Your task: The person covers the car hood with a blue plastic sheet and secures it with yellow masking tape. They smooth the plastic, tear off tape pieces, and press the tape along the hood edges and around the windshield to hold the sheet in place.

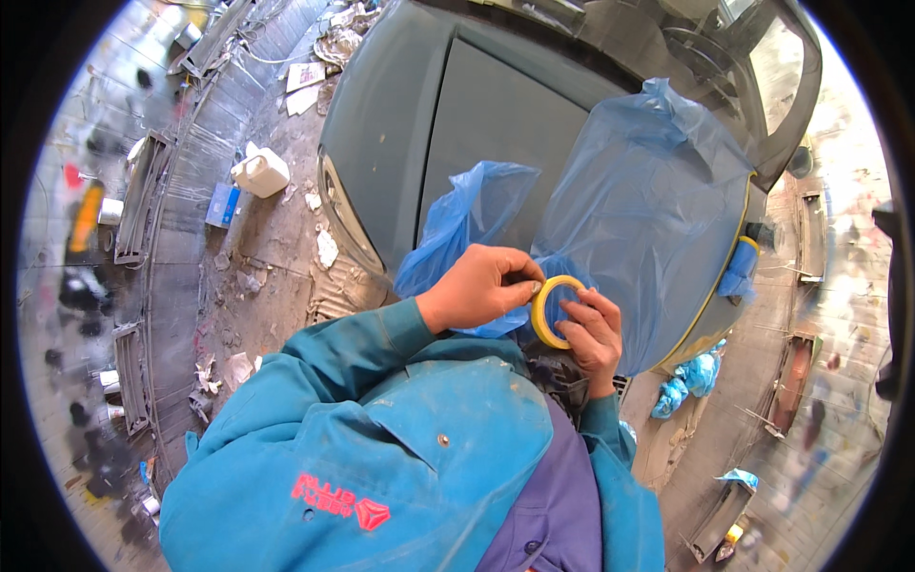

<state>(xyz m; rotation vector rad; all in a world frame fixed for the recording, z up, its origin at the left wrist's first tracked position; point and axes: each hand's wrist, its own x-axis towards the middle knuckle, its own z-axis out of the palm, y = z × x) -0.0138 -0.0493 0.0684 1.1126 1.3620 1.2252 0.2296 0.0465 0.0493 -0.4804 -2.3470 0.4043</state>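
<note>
Far left there's a white jug (260, 172) on the floor (281, 238) right beside a small blue box (222, 205), both well off from the car (505, 105), maybe just parked out of the way. Moving right, a loose piece of film (477, 210) is bunched over the front, sort of standing up. The left hand (484, 286) is in front of it, thumb and forefinger pinched on the left edge of the tape (541, 319); I'd guess for fine control, but can't tell if a loose end is peeled up. The right hand (596, 334) grips the roll's other side, fingers hooked into the hole, which probably keeps it steady. So the tape's up in front of the chest, between both hands. Further right, a big sheet (648, 219) lies over the panel, with a yellow strip (742, 229) along its outer edge, likely holding it down. As for looks: the film is thin, blue, see-through and pretty wrinkly, the tape's a slim bright yellow ring with a wide open middle, and the sheet's the same blue, flatter but creased.
</note>
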